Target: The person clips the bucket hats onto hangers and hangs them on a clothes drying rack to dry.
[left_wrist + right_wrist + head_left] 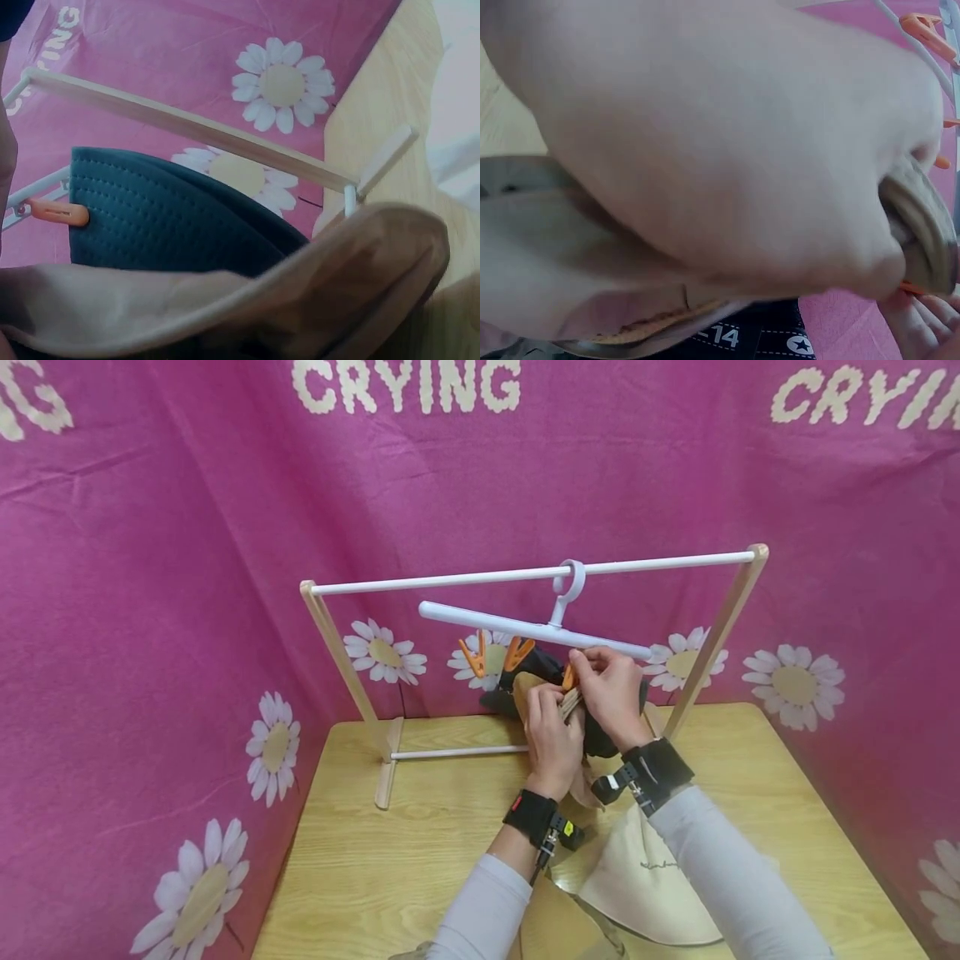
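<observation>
My left hand [553, 743] grips a folded tan hat [337, 285] just below the white hanger [532, 630]. Beside it, my right hand [611, 689] pinches an orange clip [569, 676] at the hat's folded brim [930, 225]. Two more orange clips, a left one [473, 656] and a middle one [518, 652], are under the hanger bar. A dark teal hat [165, 217] with stitched brim hangs from a clip [60, 213]. Dark printed fabric [742, 334] shows below my right hand. The hands hide much of the tan hat.
The hanger hooks over the white top rail [450, 581] of a wooden rack [720, 652] and tilts down to the right. A cream hat [637, 885] lies on the wooden table [360, 877] near my right forearm, with a tan item [555, 922] beside it. Pink cloth [187, 568] surrounds the table.
</observation>
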Tool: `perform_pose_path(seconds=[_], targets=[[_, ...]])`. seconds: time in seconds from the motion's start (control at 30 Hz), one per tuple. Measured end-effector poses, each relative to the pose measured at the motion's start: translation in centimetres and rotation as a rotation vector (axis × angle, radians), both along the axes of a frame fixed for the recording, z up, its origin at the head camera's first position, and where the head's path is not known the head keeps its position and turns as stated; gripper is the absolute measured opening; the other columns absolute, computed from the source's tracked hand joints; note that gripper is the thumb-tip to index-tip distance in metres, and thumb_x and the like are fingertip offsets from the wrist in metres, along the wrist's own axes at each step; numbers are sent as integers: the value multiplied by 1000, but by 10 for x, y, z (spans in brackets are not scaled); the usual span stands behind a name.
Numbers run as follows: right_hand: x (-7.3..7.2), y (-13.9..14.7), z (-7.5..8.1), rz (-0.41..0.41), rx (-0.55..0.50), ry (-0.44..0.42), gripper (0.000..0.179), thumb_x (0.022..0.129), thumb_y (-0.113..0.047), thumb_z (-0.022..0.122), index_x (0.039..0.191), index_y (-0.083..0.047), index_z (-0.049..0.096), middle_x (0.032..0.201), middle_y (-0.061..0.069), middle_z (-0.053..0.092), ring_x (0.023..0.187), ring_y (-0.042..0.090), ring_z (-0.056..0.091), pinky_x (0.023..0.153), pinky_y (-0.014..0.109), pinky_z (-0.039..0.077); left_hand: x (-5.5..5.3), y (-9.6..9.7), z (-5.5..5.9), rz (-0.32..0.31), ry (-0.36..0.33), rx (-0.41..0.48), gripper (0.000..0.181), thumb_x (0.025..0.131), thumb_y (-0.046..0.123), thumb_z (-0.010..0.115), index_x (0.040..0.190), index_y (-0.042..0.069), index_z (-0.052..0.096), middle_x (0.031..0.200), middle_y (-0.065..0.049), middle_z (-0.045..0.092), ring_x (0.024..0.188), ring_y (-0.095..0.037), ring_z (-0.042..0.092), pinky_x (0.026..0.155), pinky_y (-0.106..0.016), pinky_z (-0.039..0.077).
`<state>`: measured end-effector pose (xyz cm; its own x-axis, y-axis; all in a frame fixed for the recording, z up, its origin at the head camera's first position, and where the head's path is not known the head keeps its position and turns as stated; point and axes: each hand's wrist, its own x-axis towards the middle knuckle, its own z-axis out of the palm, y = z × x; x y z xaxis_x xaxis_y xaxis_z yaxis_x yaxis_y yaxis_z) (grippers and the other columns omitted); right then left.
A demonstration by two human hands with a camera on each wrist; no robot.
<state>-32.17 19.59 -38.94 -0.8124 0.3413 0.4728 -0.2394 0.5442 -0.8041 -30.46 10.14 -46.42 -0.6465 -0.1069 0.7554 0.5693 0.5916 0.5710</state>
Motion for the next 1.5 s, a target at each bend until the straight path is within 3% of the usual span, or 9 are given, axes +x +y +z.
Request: perform_pose_path(seconds=[0.13,0.33,0.43,0.87,1.2,1.33,1.5], targets=[[0,2,0,-5,-6,24,22,96,-20,75,96,2,80,81,17,77,60,-11,54,55,11,39,-1,-1,-2,-2,28,-24,27,87,7,81,98,7,57,110,-6,58,101,-22,64,88,-33,56],[0,1,2,-20,6,12,23,95,-22,76,93,0,80,79,16,77,61,-8,55,55,13,39,-6,-2,-2,87,118,-107,27,85,9,83,96,7,58,101,-6,58,97,-24,57,88,-35,50],[2,0,2,-25,4,5,23,94,-23,77,91,0,80,78,15,77,60,-7,55,54,13,38,-8,-3,-3,107,160,-107,24,85,8,82,96,7,60,99,-6,58,95,-25,55,86,-36,49],[1,0,3,-27,-8,-8,25,95,-26,76,93,-1,80,80,15,77,61,-7,56,55,14,40,-10,-1,-4,41,246,23,16,87,2,80,94,5,65,104,-8,61,103,-23,68,96,-29,56],[7,3,14,86,14,-214,30,98,-32,75,96,-2,76,85,12,76,71,10,62,56,21,45,-11,-7,-3,22,311,-28,15,86,2,82,93,4,69,104,-9,61,103,-27,67,103,-32,53],[9,3,21,60,23,-250,30,97,-32,75,97,-1,77,83,11,75,70,11,61,57,22,44,-13,-8,-2,41,320,-84,17,85,4,83,91,5,67,102,-7,61,98,-26,64,98,-32,54],[10,0,24,22,67,-233,28,97,-30,75,95,-2,79,83,13,76,73,15,64,59,25,43,-14,-7,1,73,320,-102,20,82,6,83,89,5,64,101,-7,61,94,-26,60,88,-34,54]])
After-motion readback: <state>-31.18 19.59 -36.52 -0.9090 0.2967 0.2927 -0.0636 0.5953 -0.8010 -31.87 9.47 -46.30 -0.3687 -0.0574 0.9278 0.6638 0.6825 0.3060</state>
